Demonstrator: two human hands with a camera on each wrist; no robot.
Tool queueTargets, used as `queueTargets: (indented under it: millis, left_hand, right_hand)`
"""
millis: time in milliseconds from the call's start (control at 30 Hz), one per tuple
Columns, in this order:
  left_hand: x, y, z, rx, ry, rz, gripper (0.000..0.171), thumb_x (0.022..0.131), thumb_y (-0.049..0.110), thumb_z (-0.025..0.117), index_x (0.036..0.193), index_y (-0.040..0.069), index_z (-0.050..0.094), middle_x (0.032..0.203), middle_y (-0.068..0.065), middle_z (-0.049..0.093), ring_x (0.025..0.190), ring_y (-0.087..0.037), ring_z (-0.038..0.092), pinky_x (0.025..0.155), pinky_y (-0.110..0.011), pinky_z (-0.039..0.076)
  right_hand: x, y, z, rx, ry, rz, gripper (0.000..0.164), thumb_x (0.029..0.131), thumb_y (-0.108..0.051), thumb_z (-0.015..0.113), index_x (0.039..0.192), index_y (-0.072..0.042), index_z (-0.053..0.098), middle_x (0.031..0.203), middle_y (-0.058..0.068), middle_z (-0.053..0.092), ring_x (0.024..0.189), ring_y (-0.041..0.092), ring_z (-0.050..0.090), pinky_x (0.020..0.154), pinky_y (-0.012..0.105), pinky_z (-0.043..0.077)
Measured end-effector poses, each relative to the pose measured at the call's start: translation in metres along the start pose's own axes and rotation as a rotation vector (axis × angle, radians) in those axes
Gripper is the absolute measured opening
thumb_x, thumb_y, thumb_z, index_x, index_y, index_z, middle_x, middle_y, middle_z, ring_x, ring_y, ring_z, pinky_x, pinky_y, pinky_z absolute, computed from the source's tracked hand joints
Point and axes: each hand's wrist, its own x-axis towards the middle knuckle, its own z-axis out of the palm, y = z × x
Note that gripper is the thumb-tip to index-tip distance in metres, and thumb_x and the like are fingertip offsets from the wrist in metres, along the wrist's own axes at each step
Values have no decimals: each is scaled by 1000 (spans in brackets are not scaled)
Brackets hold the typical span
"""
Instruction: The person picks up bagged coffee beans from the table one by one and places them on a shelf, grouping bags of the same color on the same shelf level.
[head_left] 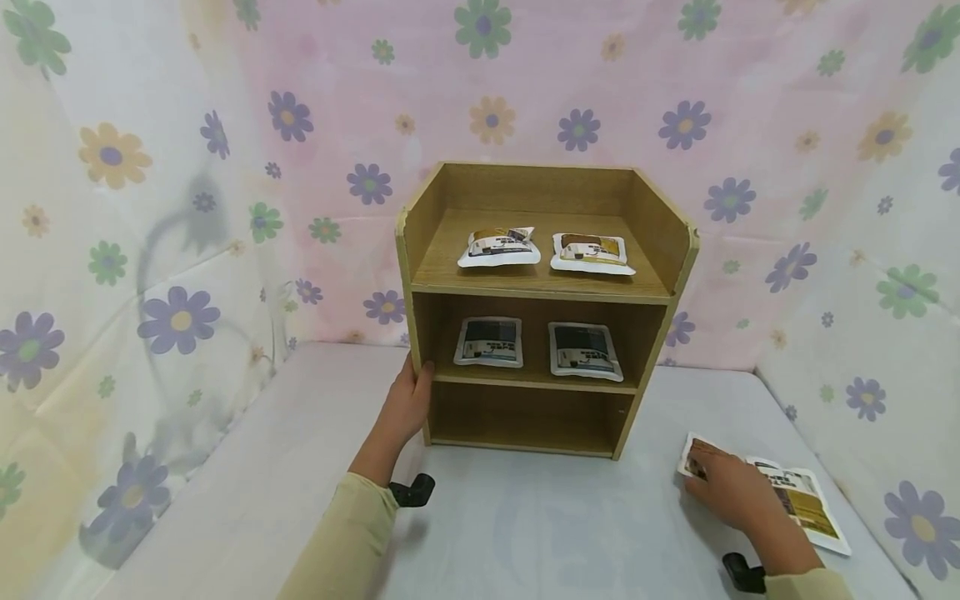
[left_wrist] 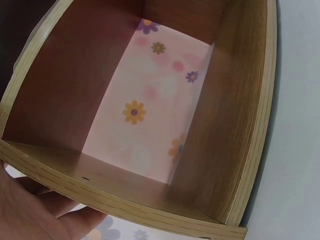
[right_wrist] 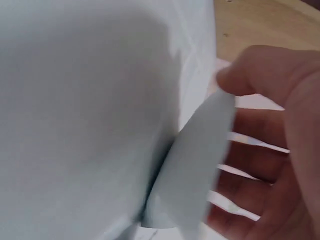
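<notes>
A small wooden shelf [head_left: 536, 383] stands upright on the white surface. My left hand [head_left: 408, 400] grips its left side wall, thumb at the front edge and fingers along the outside; the left wrist view shows the fingers [left_wrist: 82, 220] behind that wall. Off to the right, my right hand [head_left: 731, 487] holds a white-edged packet with a brown picture [head_left: 687, 457]. In the right wrist view, thumb and fingers pinch the packet's pale underside [right_wrist: 192, 165], tilted up from the surface. A packet with a yellow picture [head_left: 813, 510] lies beside it, partly hidden by the hand.
On the top shelf sit two puffy packets, one left [head_left: 498, 248] and one right [head_left: 592, 253]. The middle shelf bears two dark-fronted packets, one left [head_left: 489, 342] and one right [head_left: 585, 350]. Flowered cloth [head_left: 337, 108] hangs behind and at both sides.
</notes>
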Motion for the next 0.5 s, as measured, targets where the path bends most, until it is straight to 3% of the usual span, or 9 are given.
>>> queueTargets:
  millis: [300, 500]
  left_hand:
    - [1, 0, 1, 9, 3, 2, 57, 104, 40, 27, 152, 9, 22, 145, -26, 44, 130, -42, 47, 108, -57, 36]
    - [2, -1, 1, 6, -8, -4, 58, 104, 41, 26, 153, 9, 21, 146, -26, 42, 132, -43, 45, 109, -57, 35]
  right_hand:
    - [-11, -22, -13, -36, 292, -121, 24, 86, -20, 69, 105, -6, 72, 99, 14, 73, 86, 33, 69, 70, 49, 54]
    - [-17, -32, -22, -63, 376, -170, 20, 86, -16, 70, 103, -6, 73, 94, 11, 74, 79, 29, 70, 62, 44, 54]
